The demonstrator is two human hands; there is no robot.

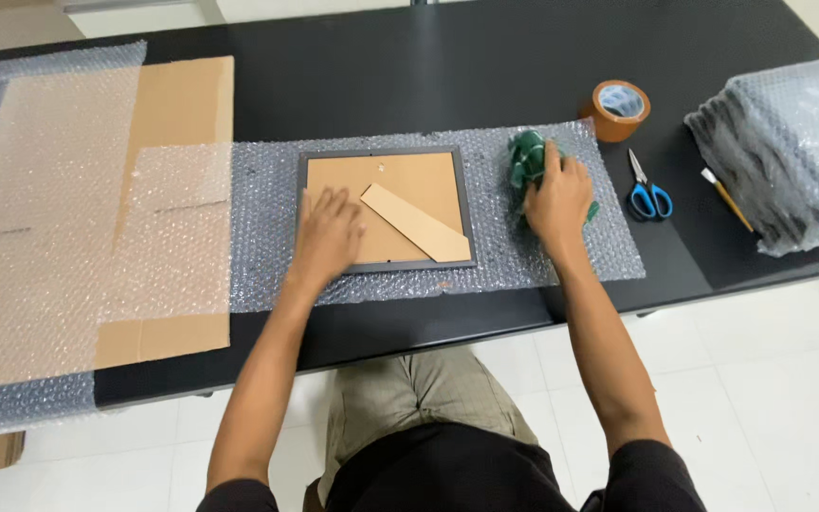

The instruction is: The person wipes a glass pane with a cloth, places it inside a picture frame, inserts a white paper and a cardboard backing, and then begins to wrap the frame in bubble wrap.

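The picture frame [386, 210] is lying face down on a sheet of bubble wrap [267, 228] spread across the black tabletop [409, 66]. The frame's lower left corner is being pressed by the left hand [326, 235], held flat with fingers spread and gripping nothing. A green crumpled cloth [527, 163], just beside the frame's right edge, is being covered by the right hand [558, 197], whose fingers are curling over it. Brown tape [620, 110] and blue scissors [648, 190] are lying to the right.
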